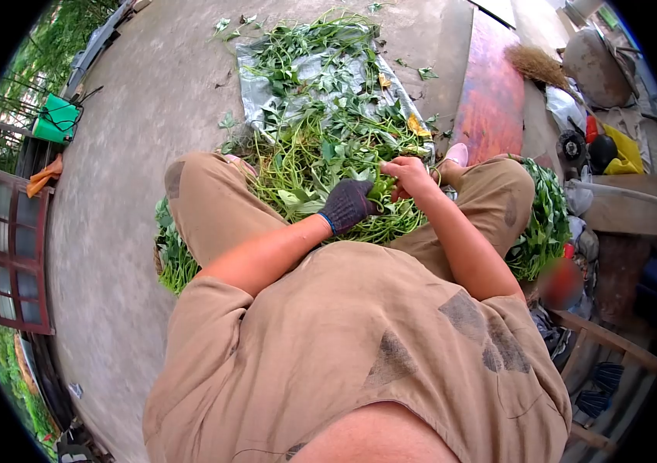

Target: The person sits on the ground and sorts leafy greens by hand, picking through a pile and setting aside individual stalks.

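Seems to grasp vines with a curled grip in the gloved left hand and pinch at more with the right hand. Lie heaped between the legs, spreading over a sheet. Look light, limp, easily bruised; best held mid-length, sparing leaves.

No lettering, label, brand, number or sign can be read anywhere around the hands.
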Tool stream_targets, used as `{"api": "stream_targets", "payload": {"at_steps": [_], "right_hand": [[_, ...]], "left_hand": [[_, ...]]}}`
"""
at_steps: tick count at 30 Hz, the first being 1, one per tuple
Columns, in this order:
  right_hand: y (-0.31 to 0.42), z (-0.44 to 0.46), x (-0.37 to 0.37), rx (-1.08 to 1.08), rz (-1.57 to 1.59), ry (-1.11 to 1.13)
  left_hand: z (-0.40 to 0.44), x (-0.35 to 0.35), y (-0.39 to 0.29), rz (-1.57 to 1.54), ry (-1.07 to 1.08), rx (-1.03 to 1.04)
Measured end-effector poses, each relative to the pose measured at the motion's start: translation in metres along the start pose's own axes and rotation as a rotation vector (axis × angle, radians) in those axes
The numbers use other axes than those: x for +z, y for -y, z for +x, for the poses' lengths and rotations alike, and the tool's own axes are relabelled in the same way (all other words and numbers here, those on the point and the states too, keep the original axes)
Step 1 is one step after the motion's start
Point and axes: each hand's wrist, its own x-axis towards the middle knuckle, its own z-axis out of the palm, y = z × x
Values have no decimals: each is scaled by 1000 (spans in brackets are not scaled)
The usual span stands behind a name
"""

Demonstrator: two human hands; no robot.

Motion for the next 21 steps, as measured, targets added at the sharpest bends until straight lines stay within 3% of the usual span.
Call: {"api": "stream_targets", "payload": {"at_steps": [3,5,6,9,10,11,14,20,21], "right_hand": [[-4,1,8,-2,-12,29],[7,-12,2,-175,-37,25],[8,-14,-2,-262,-46,22],[1,-17,-32,-349,-254,-238],[3,-21,-40,-330,-302,-275],[5,-27,-44,-347,-288,-266],[3,-38,-41,-379,-236,-215],[-7,-32,-34,-414,-53,-150],[-7,-32,-34,-440,-76,-159]], "left_hand": [[-4,1,-5,-77,96,34],[-4,-10,-8,-63,136,44],[-6,-34,-26,-245,221,-194],[-8,-65,-22,-676,12,-554],[-7,-66,-11,-859,-199,-533],[-4,-71,0,-924,-313,-640],[4,-80,34,-1253,-498,-652],[6,-96,54,-1408,-509,-648],[6,-96,58,-1460,-429,-635]]}}
